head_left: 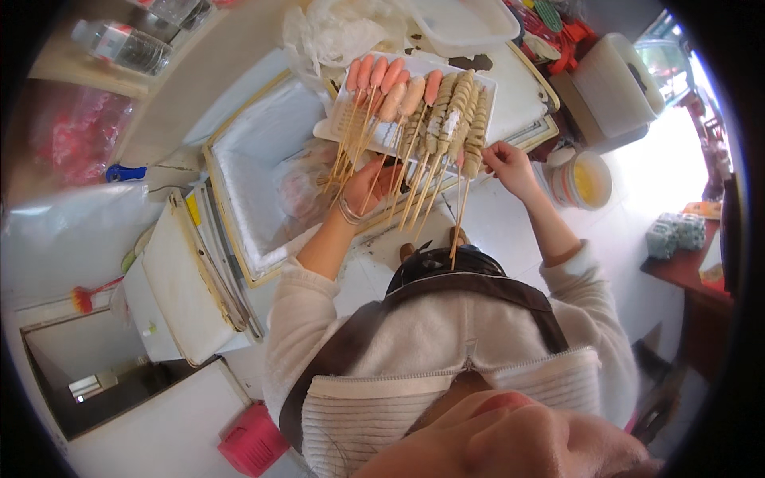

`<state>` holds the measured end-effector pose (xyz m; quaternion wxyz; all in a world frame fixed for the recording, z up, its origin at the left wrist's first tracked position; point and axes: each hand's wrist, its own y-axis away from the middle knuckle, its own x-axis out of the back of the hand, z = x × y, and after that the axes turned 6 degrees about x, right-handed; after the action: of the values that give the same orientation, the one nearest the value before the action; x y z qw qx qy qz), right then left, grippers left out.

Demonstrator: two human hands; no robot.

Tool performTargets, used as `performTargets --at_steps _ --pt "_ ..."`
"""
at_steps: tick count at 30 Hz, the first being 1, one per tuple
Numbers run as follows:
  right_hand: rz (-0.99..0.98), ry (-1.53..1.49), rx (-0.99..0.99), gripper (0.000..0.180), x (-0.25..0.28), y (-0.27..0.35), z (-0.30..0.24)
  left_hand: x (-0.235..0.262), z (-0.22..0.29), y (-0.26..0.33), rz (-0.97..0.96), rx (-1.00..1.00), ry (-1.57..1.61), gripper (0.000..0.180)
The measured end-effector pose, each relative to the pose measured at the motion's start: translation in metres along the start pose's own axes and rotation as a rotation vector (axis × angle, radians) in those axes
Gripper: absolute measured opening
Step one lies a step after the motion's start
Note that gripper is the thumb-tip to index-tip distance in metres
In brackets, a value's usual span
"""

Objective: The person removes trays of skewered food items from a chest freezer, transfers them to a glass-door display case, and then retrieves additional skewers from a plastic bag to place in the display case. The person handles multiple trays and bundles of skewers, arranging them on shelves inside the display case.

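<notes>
A white tray [383, 139] is raised in front of me, loaded with food on long wooden sticks. Pink sausages [378, 73] lie on its left side, with paler sausages [402, 102] beside them. Several spiral-folded beige skewers [457, 111] fill the right side, their sticks pointing toward me. My left hand [370, 188] is closed on the tray's near edge, partly hidden by the sticks. My right hand [510, 166] has its fingers curled together beside the rightmost skewer; what they pinch, if anything, is hidden.
An open chest freezer [253, 171] with frosty walls and bagged contents stands left of the tray. Plastic bags [343, 32] and a clear container [464, 22] lie beyond it. At right are a white bucket [586, 182] and a large pale jug [613, 84].
</notes>
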<state>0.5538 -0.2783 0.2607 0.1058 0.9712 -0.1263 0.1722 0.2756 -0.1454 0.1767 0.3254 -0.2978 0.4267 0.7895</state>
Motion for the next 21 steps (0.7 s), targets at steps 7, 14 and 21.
performTargets --at_steps 7,14,21 --pt "0.053 0.479 0.044 0.045 -0.07 -0.001 -0.041 -0.014 0.028 0.103 -0.161 0.337 -0.844 0.032" --pt "0.312 -0.265 -0.167 0.054 -0.137 0.018 -0.034 -0.062 0.112 0.086 0.147 -0.706 -1.525 0.028" --pt "0.283 -1.024 -0.463 0.021 -0.167 0.013 -0.027 -0.075 0.064 -0.021 0.258 -0.709 -2.241 0.059"
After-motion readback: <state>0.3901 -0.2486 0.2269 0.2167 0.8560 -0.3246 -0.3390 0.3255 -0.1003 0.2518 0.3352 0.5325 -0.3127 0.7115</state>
